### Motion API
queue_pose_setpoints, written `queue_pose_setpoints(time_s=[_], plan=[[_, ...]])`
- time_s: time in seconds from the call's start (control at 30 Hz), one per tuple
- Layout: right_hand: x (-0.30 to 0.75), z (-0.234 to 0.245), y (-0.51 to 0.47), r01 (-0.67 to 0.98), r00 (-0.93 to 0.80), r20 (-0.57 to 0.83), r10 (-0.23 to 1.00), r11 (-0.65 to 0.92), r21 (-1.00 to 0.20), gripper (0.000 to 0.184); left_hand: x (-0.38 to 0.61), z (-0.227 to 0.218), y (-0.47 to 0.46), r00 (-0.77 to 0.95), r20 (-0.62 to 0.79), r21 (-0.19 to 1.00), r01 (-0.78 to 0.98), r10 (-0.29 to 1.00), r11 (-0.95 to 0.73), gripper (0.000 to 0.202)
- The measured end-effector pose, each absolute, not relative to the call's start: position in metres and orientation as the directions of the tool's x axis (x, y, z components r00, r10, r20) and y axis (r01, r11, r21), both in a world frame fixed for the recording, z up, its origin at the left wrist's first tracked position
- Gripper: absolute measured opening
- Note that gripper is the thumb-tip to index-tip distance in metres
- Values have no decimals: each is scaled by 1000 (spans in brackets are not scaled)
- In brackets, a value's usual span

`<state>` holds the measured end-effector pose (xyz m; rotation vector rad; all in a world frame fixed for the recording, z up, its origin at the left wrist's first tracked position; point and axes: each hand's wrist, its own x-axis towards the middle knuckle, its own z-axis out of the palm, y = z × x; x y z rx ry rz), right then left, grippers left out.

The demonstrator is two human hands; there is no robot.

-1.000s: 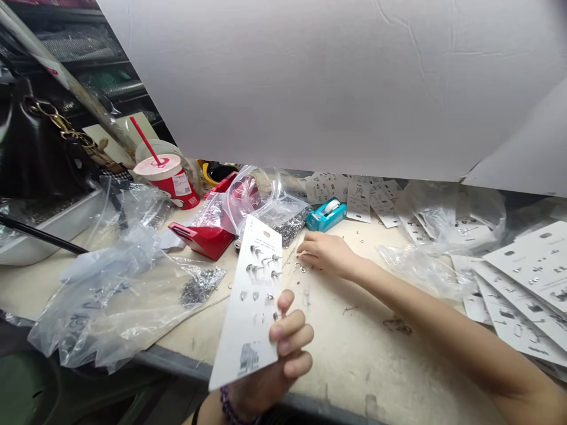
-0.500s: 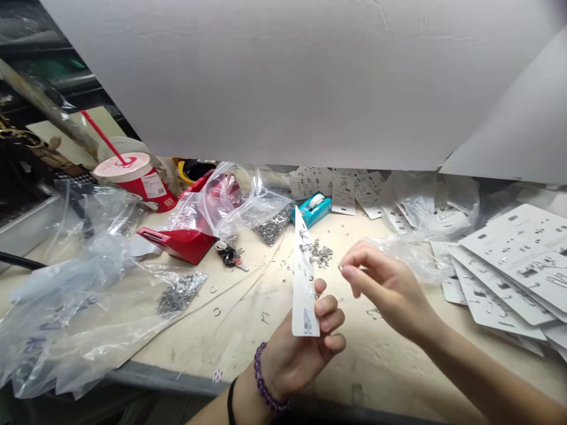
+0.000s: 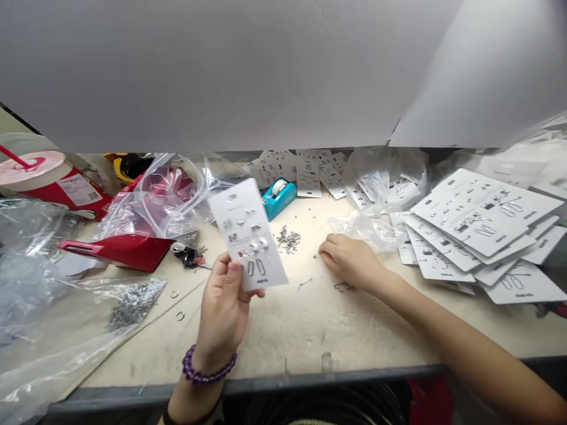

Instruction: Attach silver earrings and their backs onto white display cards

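Note:
My left hand (image 3: 228, 292) grips a white earring card (image 3: 248, 233) by its lower left edge, thumb on the front. The card's printed face is turned towards me and carries several small silver earrings, with two long loops near the bottom. My right hand (image 3: 348, 258) rests on the table with its fingers curled down and together at the surface; whatever they hold, if anything, is hidden. Just left of that hand lies a small heap of tiny metal earring pieces (image 3: 289, 239). A thin metal piece (image 3: 305, 284) lies nearer to me.
Filled earring cards (image 3: 482, 218) are stacked at the right. Behind the heap stands a teal tape dispenser (image 3: 280, 199). On the left are a red scoop-like tray (image 3: 128, 252), keys (image 3: 188, 254), a red cup (image 3: 66, 186) and a plastic bag of metal bits (image 3: 135, 304).
The card has turned from edge-on to face me. My right hand has gone from the air beside the card down to the table. The view has shifted to the right.

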<state>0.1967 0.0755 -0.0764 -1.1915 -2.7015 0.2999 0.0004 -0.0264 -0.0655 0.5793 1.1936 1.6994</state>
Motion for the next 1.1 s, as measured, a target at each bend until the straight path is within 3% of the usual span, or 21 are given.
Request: queue_pose_setpoints(time_s=[0.1,0.27,0.43,0.57,0.63,0.73,0.8,0.87,1.1], plan=[[197,-63,74,699,-650,122,750,654,-290,18,-9,-59,-25,-582,-120,900,-405,804,-159,32],[196,-52,62,589,-749,53,660,701,-402,16,-9,-59,-27,-587,-104,911,-381,803,-160,30],[180,-69,47,514,-840,23,542,810,-281,14,1,-62,-28,-556,-54,952,-280,830,-126,31],[174,-82,40,507,-852,35,522,840,-194,17,2,-62,-32,-489,-42,981,-185,871,-57,31],[177,-80,37,496,-835,101,541,819,-290,15,3,-62,-34,-455,-45,988,-154,889,-29,29],[181,-68,32,443,-705,229,671,669,-597,9,7,-61,-36,-411,-58,993,-121,910,9,26],[182,-57,30,385,-580,271,769,551,-740,7,11,-60,-36,-384,-67,994,-102,921,30,25],[179,-49,30,373,-503,299,811,516,-771,7,16,-59,-37,-371,-74,995,-86,926,45,24],[173,-50,31,499,-492,333,804,574,-649,8,22,-61,-43,-324,-28,999,21,946,36,20]])
